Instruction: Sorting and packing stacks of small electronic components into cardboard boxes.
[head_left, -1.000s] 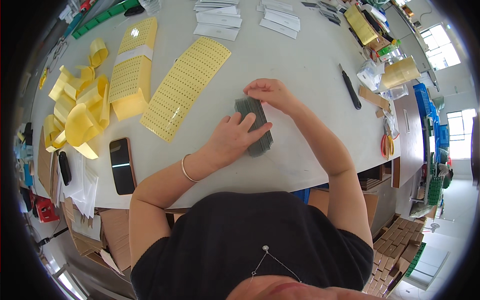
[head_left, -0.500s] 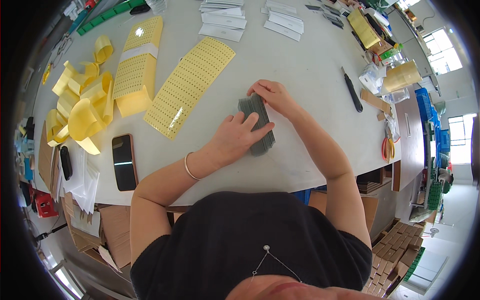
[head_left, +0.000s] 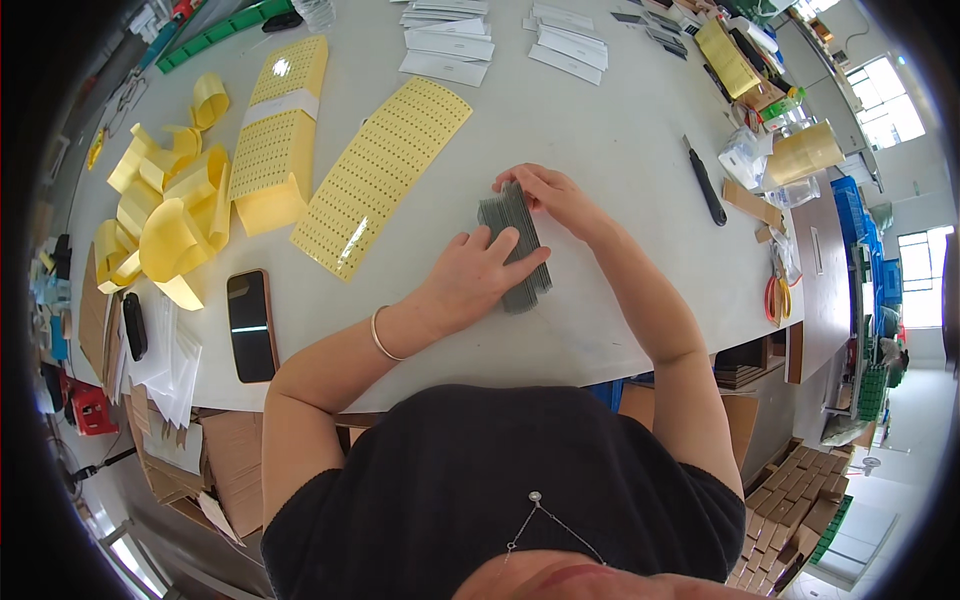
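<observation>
On the white table in front of me stands a row of thin grey-green plates (head_left: 520, 240), packed face to face like a deck. My left hand (head_left: 475, 272) is laid over its left side and top, thumb and fingers spread across the plates and holding them together. At the far end, my right hand (head_left: 552, 200) curls its fingers round the end plates; the tips are partly hidden. Left of them lies a loose yellow sheet of small printed labels (head_left: 385, 175). Beyond it is a banded stack of the same label sheets (head_left: 275, 135).
Crumpled yellow backing paper (head_left: 180, 215) lies at the left, with a phone (head_left: 251, 325) nearer me. White slips (head_left: 447, 50) are piled at the far side. A black-handled knife (head_left: 706, 182) and scissors (head_left: 776, 297) lie to the right.
My right hand's fingers have bent a little further round the far end of the plates, and a few plates there have shifted slightly. My left hand stays in place.
</observation>
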